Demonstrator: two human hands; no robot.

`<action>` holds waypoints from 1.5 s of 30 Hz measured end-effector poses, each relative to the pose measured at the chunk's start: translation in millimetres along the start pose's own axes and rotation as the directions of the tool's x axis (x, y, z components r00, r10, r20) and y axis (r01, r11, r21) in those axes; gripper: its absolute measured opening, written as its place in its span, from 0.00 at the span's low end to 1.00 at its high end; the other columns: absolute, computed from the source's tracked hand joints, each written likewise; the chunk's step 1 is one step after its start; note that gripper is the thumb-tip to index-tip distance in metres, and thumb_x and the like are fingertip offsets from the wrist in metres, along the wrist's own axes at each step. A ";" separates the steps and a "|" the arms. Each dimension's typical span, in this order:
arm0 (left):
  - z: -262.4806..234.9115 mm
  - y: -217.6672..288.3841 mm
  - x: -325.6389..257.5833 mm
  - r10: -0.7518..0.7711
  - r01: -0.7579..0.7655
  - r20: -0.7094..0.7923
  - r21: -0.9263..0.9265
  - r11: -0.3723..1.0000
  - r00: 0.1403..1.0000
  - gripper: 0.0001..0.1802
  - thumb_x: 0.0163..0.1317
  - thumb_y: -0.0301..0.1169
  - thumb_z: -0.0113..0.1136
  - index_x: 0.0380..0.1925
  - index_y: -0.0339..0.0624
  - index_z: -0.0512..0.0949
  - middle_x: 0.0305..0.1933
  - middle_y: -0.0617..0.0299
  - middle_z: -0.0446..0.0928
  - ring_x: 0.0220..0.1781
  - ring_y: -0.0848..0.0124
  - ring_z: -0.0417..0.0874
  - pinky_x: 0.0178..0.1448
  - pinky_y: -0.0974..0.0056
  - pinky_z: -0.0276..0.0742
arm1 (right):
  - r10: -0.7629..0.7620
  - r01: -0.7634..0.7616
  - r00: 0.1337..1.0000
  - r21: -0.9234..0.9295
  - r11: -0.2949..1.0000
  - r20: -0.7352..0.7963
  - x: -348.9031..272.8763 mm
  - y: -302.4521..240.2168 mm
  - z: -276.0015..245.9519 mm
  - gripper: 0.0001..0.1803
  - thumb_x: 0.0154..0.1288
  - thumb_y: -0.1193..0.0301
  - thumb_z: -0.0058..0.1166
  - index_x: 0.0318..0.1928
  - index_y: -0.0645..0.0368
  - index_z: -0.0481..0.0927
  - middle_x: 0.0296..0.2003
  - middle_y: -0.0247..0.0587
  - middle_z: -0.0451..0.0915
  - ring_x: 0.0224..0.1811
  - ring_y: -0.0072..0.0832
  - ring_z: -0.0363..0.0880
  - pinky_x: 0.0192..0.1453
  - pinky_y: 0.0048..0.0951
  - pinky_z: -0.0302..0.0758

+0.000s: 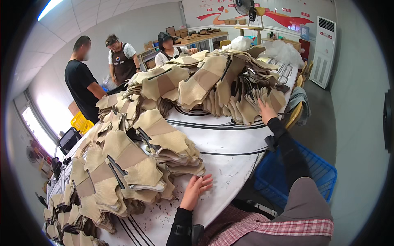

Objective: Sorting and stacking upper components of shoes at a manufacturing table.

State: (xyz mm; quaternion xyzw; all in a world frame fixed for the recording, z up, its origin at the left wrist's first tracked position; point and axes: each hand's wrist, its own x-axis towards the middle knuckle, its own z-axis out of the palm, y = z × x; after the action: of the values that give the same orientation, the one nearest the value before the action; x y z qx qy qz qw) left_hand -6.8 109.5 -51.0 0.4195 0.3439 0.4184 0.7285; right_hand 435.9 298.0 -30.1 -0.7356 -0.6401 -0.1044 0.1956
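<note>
A white table marked with curved black lines [230, 166] spreads before you in a pale-walled room, with a blue plastic lattice basket [322, 170] low on your right and three people [124, 61] beyond the tabletop. Stacks of beige, tan-banded, textured fabric pieces [123, 151] with notched outlines and black strips cover much of it; your left hand [196, 192], fingers loosely spread and empty, is just beside a near stack, while your right hand [266, 110] reaches the far heap's right end. Whether its fingers grip anything cannot be told, lower layers are mostly hidden, and the dark rim cuts off the leftmost stacks.
</note>
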 end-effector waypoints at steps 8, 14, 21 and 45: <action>-2.7 1.4 4.4 -0.012 0.013 0.019 -0.025 1.000 1.000 0.16 0.73 0.31 0.37 0.54 0.29 0.61 0.62 0.43 0.66 0.59 0.62 0.74 0.61 0.60 0.74 | -0.117 0.155 0.980 0.254 0.955 -0.158 60.9 30.6 -93.0 0.28 0.62 0.69 0.53 0.63 0.49 0.66 0.45 0.61 0.77 0.48 0.53 0.75 0.50 0.46 0.72; -9.6 4.8 -1.3 -0.041 0.041 -0.004 -0.057 0.998 0.999 0.15 0.73 0.32 0.38 0.50 0.30 0.61 0.63 0.41 0.65 0.60 0.60 0.73 0.61 0.58 0.74 | -0.131 0.177 0.975 0.270 0.947 -0.177 18.0 -36.0 -76.5 0.27 0.64 0.67 0.51 0.64 0.46 0.66 0.47 0.59 0.77 0.49 0.53 0.75 0.51 0.46 0.72; -3.8 3.1 2.6 -0.069 0.073 0.042 -0.094 0.993 0.997 0.15 0.73 0.32 0.39 0.52 0.30 0.60 0.63 0.41 0.65 0.60 0.60 0.73 0.61 0.58 0.73 | 0.046 0.085 0.954 0.415 0.906 -0.297 36.8 -18.5 -88.6 0.24 0.65 0.62 0.52 0.57 0.59 0.71 0.41 0.60 0.79 0.46 0.53 0.77 0.46 0.43 0.74; -5.5 14.4 0.5 -0.225 0.198 0.234 0.134 0.971 0.946 0.22 0.74 0.35 0.40 0.60 0.30 0.66 0.61 0.48 0.71 0.60 0.63 0.75 0.63 0.61 0.71 | 0.151 0.204 0.870 0.623 0.755 -0.469 18.7 -23.0 -99.6 0.22 0.67 0.63 0.53 0.53 0.67 0.73 0.42 0.56 0.81 0.44 0.36 0.80 0.48 0.31 0.73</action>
State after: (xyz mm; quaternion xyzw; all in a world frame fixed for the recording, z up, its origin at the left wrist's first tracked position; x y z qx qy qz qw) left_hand -15.9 116.1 -40.4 0.4682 0.3154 0.2627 0.7825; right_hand 425.8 275.3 70.8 -0.5588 -0.5746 -0.0604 0.5949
